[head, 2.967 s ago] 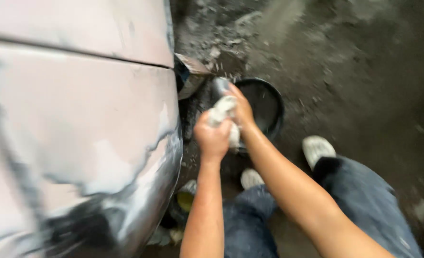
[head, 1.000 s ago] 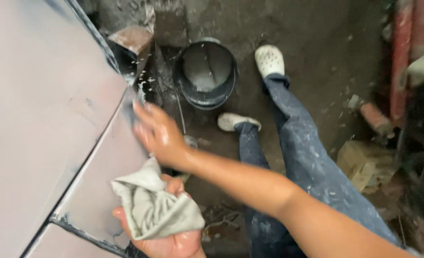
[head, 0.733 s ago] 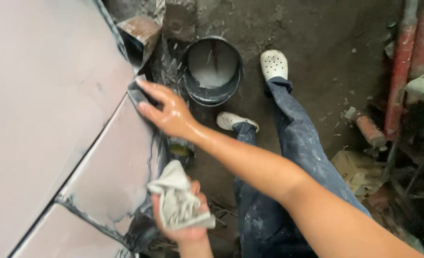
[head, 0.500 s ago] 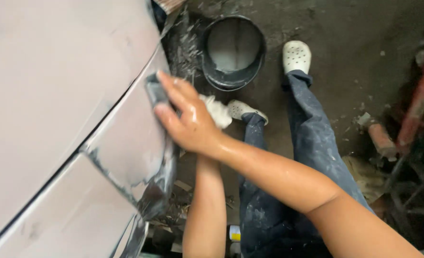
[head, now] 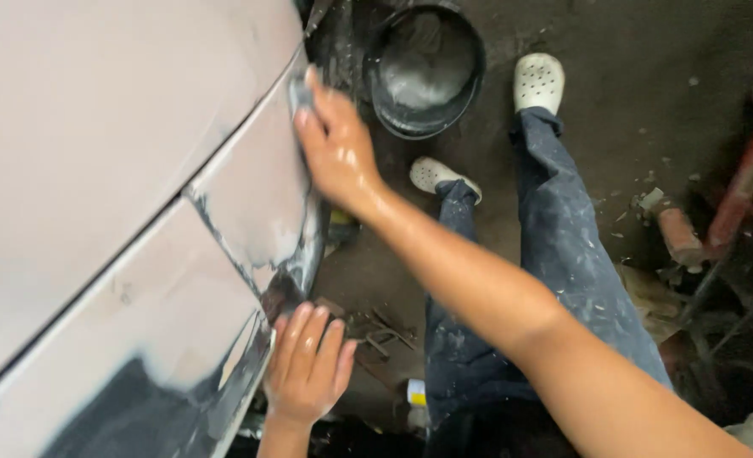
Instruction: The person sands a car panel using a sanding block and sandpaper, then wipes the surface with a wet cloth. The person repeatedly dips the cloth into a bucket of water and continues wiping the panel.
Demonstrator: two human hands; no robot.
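A small grey sanding pad (head: pixel 300 92) is lying against the car panel (head: pixel 122 170), pressed flat under the right hand (head: pixel 335 148), whose grip is spread over it. The left hand (head: pixel 307 363), fingers spread, is resting on the panel's near edge. A black bucket (head: pixel 471 51) is sitting on the floor (head: pixel 631 102), far right.

A black bucket (head: pixel 427 72) stands on the dark, stained concrete floor (head: pixel 631 102), holding pale cloudy liquid. Two white perforated clogs (head: pixel 537 80) rest on the floor, one just beside the bucket. Blue trousers (head: pixel 563 254) are speckled with light spatter. A reddish pipe (head: pixel 745 174) runs along the right edge. Scattered debris (head: pixel 376 326) lies below the trousers.
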